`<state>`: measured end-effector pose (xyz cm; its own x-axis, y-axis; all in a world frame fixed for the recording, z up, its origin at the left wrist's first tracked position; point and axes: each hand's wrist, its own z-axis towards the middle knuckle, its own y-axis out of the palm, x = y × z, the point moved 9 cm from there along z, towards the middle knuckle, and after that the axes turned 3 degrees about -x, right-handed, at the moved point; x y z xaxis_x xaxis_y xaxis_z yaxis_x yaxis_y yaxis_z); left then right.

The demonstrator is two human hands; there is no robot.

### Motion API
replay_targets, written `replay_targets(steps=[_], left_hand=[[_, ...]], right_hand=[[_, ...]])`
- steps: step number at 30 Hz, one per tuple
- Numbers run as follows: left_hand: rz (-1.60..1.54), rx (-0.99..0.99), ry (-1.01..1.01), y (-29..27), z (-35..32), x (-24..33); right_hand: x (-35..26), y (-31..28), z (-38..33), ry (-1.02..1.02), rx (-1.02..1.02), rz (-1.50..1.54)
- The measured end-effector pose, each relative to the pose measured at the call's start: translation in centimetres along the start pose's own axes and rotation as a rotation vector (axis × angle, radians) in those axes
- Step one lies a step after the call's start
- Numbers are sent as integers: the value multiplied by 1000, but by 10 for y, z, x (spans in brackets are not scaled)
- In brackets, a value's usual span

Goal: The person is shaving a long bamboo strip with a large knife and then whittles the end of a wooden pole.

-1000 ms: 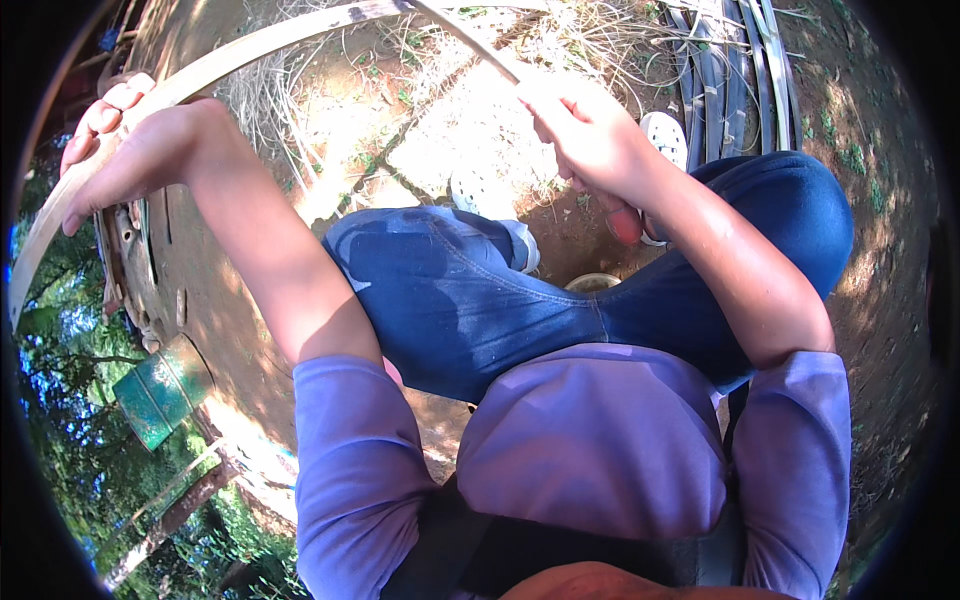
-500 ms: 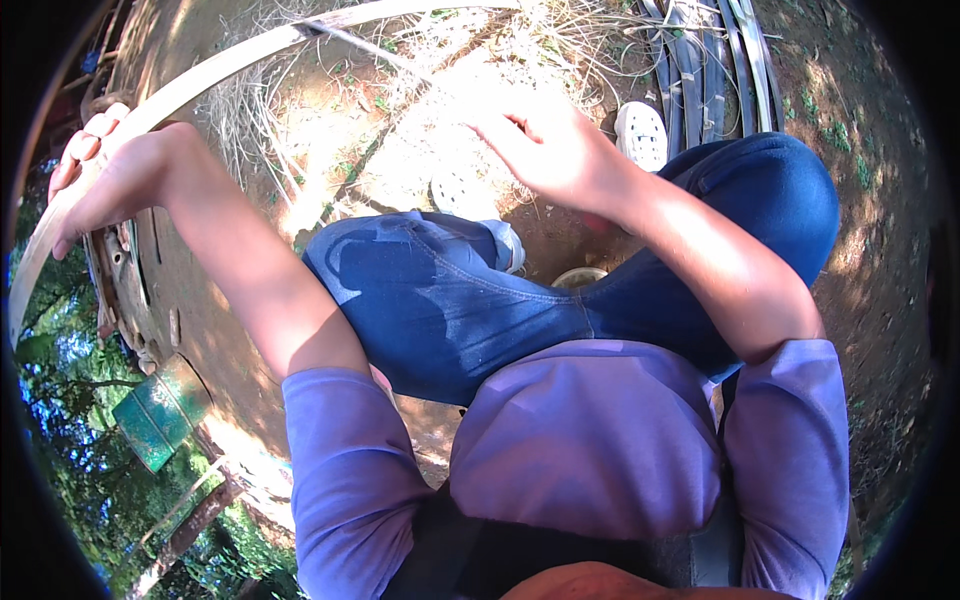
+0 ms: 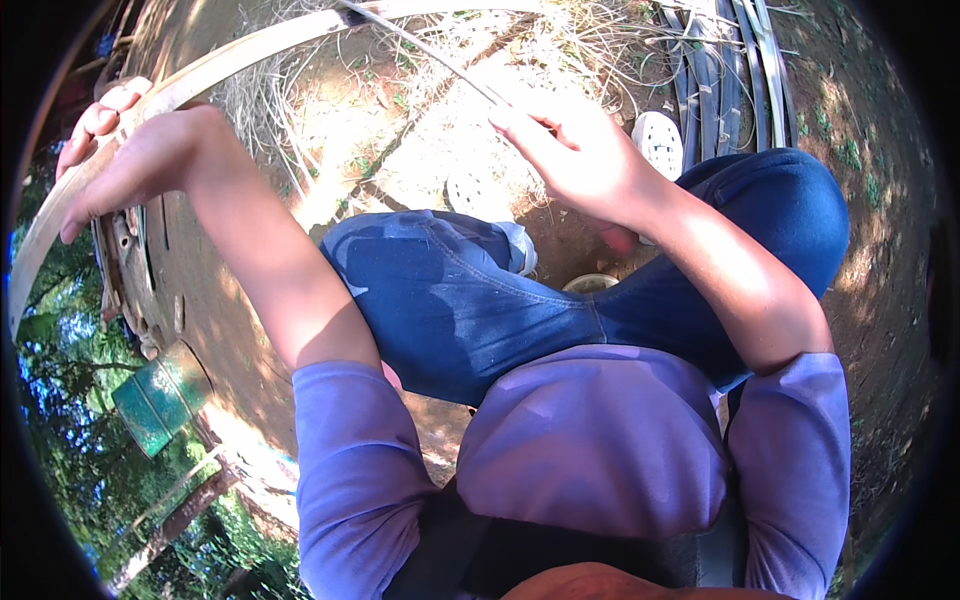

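Observation:
My left hand (image 3: 130, 160) is raised at the far left, fingers wrapped around a long, pale, flat bamboo strip (image 3: 260, 45) that arcs from the left edge up across the top. A thin sliver (image 3: 430, 50) branches off that strip near the top and runs down to my right hand (image 3: 580, 155), which pinches its end above my knees. I sit with legs in blue jeans (image 3: 450, 300) bent under both hands.
Two white perforated clogs (image 3: 660, 140) (image 3: 470, 190) lie on the reddish dirt ahead. A bundle of long dark strips (image 3: 720, 70) lies at the top right beside dry grass and shavings (image 3: 560, 40). A green container (image 3: 160, 395) stands at the lower left.
The thin sliver between the wide strip and my right hand has grown longer, and that hand sits slightly lower. My left hand keeps its grip on the strip.

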<state>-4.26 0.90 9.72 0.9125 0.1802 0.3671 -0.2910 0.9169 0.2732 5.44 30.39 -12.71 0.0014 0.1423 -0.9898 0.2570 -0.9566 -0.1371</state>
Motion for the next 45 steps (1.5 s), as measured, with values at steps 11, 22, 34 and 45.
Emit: replay_targets(steps=[11, 22, 34, 45], left_hand=[[-118, -47, -143, 14, -6, -6], [-139, -70, -201, -7, 10, -30], [211, -79, -301, 4, -10, -11], [156, -83, -249, 19, -6, 0]], right_hand=[[14, -4, 6, -28, -17, -38], [45, -4, 7, 230, -88, 37], [24, -16, 3, 323, -7, 290], [11, 7, -12, 349, -122, 583]])
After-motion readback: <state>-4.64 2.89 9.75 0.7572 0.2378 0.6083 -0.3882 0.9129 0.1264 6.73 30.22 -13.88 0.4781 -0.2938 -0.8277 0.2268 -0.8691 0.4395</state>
